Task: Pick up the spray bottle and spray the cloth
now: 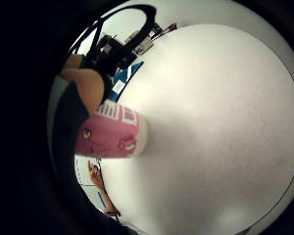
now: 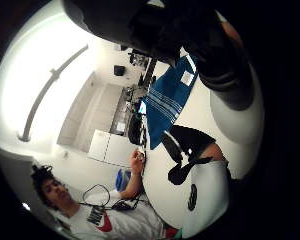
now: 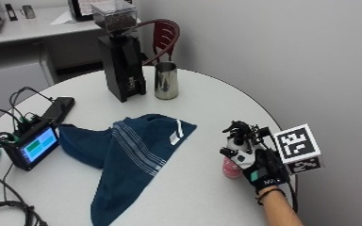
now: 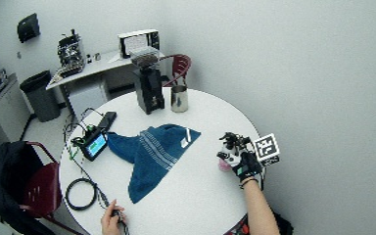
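A pink spray bottle [image 3: 232,168] with a white and black head stands near the round white table's [image 3: 200,99] right edge. My gloved right hand [image 3: 256,162] wraps its fingers round the bottle from the right side. Whether the base touches the table I cannot tell. In the little finger side palm view the pink bottle [image 1: 112,133] lies right against the palm above the table [image 1: 215,122]. The dark blue striped cloth [image 3: 131,148] lies spread on the table to the left of the bottle, apart from it, and shows as the cloth [image 2: 166,102] in the thumb side palm view.
A black coffee grinder [image 3: 121,56] and a metal cup [image 3: 167,81] stand at the table's back. A small screen device [image 3: 37,145] with cables sits at the left edge. The person's bare hand [image 4: 111,221] rests at the front edge. A red chair [image 3: 165,35] stands behind.
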{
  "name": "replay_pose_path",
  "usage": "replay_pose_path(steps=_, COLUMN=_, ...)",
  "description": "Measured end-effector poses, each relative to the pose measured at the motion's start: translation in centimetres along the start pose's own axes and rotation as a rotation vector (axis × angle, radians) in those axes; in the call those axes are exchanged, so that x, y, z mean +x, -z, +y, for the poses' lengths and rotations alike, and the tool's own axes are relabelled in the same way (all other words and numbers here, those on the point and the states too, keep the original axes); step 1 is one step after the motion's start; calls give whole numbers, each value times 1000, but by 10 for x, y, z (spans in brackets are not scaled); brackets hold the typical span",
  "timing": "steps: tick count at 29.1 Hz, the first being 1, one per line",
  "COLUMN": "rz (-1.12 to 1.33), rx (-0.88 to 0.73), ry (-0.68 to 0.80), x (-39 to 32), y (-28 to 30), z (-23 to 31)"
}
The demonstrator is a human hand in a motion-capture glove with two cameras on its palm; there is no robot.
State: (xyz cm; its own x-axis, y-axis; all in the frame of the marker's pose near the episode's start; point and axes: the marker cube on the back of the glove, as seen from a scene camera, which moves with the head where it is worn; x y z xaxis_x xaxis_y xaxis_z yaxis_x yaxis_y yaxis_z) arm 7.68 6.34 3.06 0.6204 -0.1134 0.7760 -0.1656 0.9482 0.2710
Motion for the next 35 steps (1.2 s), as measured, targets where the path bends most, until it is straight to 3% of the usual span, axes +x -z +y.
replay_pose_path(steps=17, rz=-12, rx=-8, ry=7, x=11, y=8, z=2)
replay_pose_path(steps=28, rz=444, rx=-162, ry=69, x=-55, y=24, z=-44)
replay_pose_path(steps=35, rz=654, rx=-251, ry=9, x=-42, y=18, z=-44)
